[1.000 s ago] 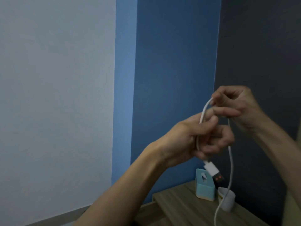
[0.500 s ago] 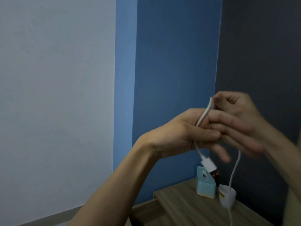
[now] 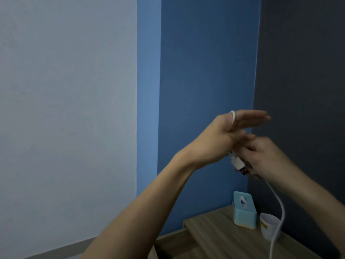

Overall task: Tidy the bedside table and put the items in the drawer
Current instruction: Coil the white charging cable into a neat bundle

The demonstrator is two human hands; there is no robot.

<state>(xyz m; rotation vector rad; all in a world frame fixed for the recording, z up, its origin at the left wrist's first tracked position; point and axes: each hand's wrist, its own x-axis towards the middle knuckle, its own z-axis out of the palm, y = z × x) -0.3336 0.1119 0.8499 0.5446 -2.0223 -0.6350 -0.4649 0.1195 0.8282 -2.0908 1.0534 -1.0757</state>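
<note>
bedside table (image 3: 214,238) bare at front-left; teal tissue box (image 3: 244,216) and white cup (image 3: 267,230) crowd its back corner, white cable (image 3: 281,210) dangling across the cup.

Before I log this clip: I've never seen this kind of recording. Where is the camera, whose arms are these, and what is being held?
No machine here: a person wears one wide-angle camera on the head, so the picture looks out over their own bare arms. The left hand is held flat and open, with a white cable looped over it. The right hand, blurred, seems to grip the cable near its plug; the rest hangs down. Below stands a wooden bedside table with a light blue box and a white cup on it.
</note>
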